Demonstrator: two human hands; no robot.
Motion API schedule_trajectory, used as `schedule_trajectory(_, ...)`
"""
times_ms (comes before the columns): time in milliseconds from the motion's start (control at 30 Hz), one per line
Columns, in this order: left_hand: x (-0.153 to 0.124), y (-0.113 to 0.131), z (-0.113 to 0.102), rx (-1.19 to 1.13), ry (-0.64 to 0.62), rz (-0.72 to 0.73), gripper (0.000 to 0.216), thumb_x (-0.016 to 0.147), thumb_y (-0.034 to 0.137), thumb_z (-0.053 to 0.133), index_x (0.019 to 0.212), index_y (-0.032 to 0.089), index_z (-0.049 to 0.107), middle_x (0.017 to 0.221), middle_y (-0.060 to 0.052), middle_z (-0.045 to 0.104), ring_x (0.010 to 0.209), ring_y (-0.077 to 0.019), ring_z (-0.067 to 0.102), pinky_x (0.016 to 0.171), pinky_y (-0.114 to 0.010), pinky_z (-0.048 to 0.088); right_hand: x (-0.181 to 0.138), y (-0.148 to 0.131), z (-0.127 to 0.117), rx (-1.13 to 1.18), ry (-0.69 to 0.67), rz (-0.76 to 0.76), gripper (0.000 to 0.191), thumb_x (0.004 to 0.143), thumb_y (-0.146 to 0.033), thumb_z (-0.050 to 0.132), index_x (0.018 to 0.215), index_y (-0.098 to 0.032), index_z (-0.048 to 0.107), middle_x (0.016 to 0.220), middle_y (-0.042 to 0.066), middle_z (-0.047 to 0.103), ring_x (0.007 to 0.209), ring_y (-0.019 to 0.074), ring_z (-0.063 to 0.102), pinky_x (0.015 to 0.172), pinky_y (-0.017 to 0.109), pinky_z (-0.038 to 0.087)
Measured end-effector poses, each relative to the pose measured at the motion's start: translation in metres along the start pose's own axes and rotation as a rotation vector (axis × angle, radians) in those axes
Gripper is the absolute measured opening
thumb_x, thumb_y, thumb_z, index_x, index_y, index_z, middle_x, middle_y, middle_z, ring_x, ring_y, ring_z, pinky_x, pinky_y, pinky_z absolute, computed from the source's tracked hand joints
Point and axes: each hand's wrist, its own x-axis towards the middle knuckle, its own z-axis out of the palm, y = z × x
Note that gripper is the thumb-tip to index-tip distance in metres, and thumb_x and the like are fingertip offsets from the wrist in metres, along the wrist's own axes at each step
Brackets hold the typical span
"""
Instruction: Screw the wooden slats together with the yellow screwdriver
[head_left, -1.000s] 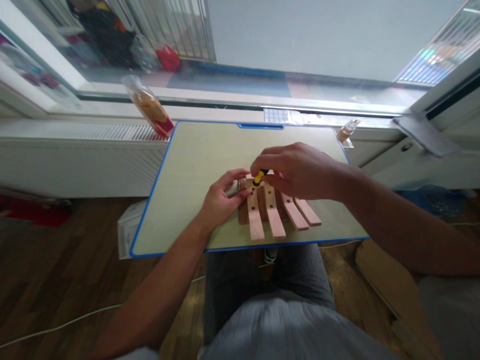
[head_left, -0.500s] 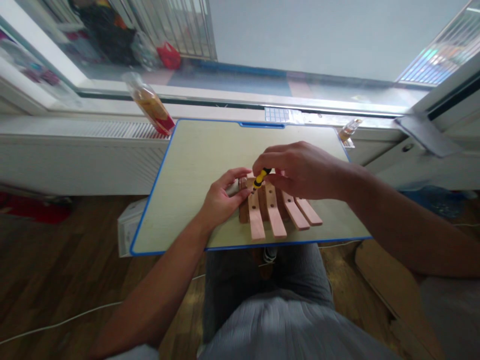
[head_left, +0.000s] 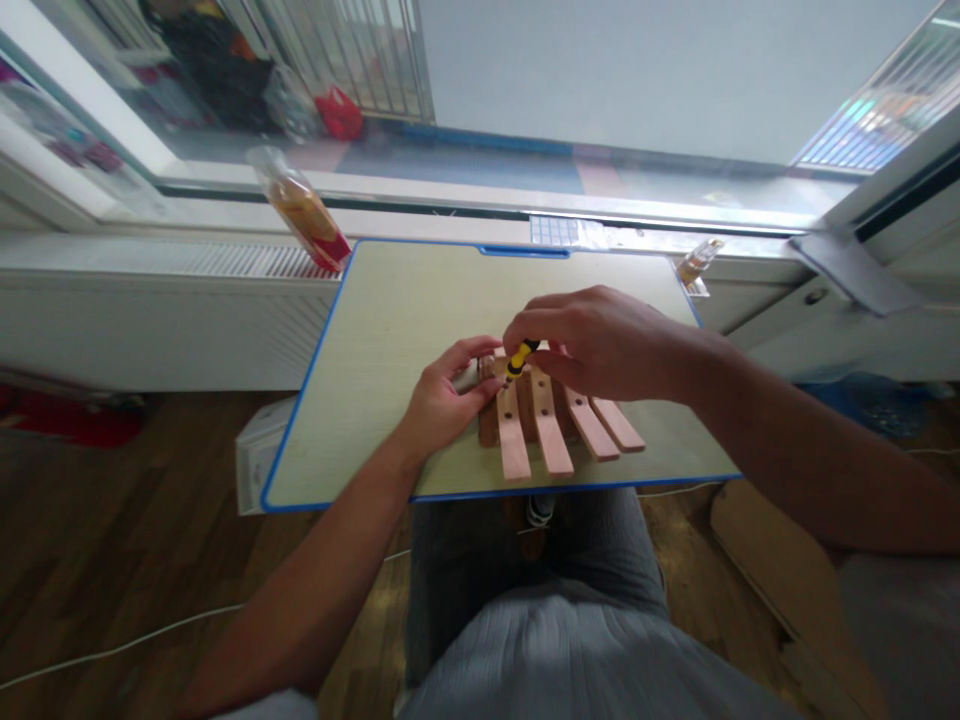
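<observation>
A wooden piece with several flat slats (head_left: 553,432) lies near the front edge of a small blue-rimmed table (head_left: 390,330). My right hand (head_left: 600,340) is closed round a small yellow-and-black screwdriver (head_left: 518,357), whose tip points down at the far end of the left slat. My left hand (head_left: 442,395) grips the left end of the wooden piece, fingers curled round a small pale part there. The far ends of the slats are hidden under my right hand.
A plastic bottle of amber liquid (head_left: 300,210) leans at the table's back left corner. A small bottle (head_left: 696,262) stands at the back right. A window sill and radiator run behind. A white box (head_left: 255,455) sits on the wooden floor to the left.
My right hand has shifted slightly with the screwdriver, its handle tilting a little. My left hand and the wooden piece stay put.
</observation>
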Motion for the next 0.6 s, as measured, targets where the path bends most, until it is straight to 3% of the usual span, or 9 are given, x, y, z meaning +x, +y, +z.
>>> schedule_trajectory(167,0.001,-0.002,0.0,-0.005,-0.004,-0.012,0.05,0.086,0.027,0.082,0.135,0.028,0.069,0.133,-0.008,0.074,0.129,-0.0291,0.068,0.122,-0.054,0.047,0.003,-0.002,-0.002,-0.01,-0.038,-0.052,0.031,0.094,-0.013,0.053,0.116,-0.02,0.073,0.112,0.007,0.075,0.091,0.0171,0.064,0.077,0.032,0.038)
schedule_trajectory(300,0.001,-0.002,0.001,-0.019,-0.008,-0.019,0.052,0.086,0.029,0.083,0.136,0.027,0.068,0.133,-0.009,0.075,0.128,-0.0295,0.069,0.119,-0.053,0.05,0.009,-0.007,-0.005,-0.098,-0.072,-0.01,0.03,0.096,-0.016,0.053,0.117,-0.02,0.073,0.108,0.007,0.076,0.089,0.0172,0.063,0.073,0.033,0.034)
schedule_trajectory(433,0.0,-0.002,0.002,0.003,0.007,0.003,0.05,0.087,0.029,0.083,0.135,0.031,0.069,0.134,-0.006,0.074,0.127,-0.0276,0.069,0.119,-0.051,0.05,0.012,-0.011,-0.005,-0.209,-0.083,0.091,0.024,0.1,-0.028,0.052,0.111,-0.018,0.072,0.093,0.009,0.075,0.076,0.018,0.058,0.065,0.036,0.026)
schedule_trajectory(600,-0.001,0.0,0.003,-0.002,0.014,0.002,0.05,0.086,0.028,0.083,0.134,0.033,0.07,0.134,-0.005,0.074,0.123,-0.0268,0.071,0.115,-0.048,0.053,0.011,-0.014,0.007,-0.247,-0.005,0.226,0.042,0.105,-0.051,0.048,0.103,-0.016,0.07,0.084,0.012,0.075,0.067,0.0189,0.057,0.061,0.037,0.016)
